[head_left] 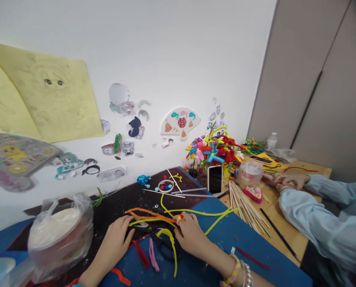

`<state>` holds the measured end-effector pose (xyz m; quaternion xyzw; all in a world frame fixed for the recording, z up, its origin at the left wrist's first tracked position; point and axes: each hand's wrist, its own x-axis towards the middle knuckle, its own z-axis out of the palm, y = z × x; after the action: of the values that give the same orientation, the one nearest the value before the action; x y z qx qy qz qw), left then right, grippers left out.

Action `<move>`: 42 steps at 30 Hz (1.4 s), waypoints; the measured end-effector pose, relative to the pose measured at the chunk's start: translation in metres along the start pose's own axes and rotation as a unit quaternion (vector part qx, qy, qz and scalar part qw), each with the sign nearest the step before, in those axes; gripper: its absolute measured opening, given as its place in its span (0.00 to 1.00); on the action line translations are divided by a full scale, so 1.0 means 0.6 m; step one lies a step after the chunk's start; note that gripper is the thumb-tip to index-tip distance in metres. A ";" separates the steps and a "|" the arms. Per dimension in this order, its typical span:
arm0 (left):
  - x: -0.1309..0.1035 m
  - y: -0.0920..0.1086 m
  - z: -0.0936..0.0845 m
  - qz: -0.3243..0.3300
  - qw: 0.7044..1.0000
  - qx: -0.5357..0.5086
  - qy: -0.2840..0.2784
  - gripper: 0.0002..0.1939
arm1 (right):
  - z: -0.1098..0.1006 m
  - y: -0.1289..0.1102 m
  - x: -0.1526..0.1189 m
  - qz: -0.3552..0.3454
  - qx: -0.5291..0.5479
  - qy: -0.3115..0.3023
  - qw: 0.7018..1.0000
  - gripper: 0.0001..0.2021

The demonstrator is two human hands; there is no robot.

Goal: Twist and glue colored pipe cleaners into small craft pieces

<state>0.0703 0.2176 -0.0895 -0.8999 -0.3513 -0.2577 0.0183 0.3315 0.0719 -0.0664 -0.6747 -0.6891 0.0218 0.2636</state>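
An orange pipe cleaner loop and a yellow pipe cleaner stretch between my hands over the dark mat. My left hand pinches their left ends. At their right ends, my right hand has its fingers closed on them, near a small red and yellow piece. Black-handled scissors lie between and below the hands, with a bent yellow pipe cleaner across them. Dark red and pink pieces lie just left of the scissors.
A plastic-wrapped tub stands at left. Beyond my hands are a phone, colourful pipe-cleaner flowers and a round tape roll. Wooden sticks lie at right, near another person's hands.
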 end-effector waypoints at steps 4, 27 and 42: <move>0.002 -0.001 0.000 0.004 1.000 -0.008 0.005 0.16 | -0.004 0.001 0.000 -0.005 -0.011 -0.007 1.000 0.13; 0.005 -0.012 0.002 0.001 0.999 -0.036 0.001 0.11 | -0.011 -0.001 0.000 -0.002 -0.035 -0.038 0.999 0.11; 0.003 0.002 -0.004 0.008 1.000 0.008 -0.004 0.14 | -0.013 0.008 0.007 -0.028 -0.020 -0.039 0.999 0.11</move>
<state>0.0712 0.2174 -0.0863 -0.9035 -0.3465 -0.2508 0.0262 0.3392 0.0736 -0.0601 -0.6587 -0.7180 0.0269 0.2234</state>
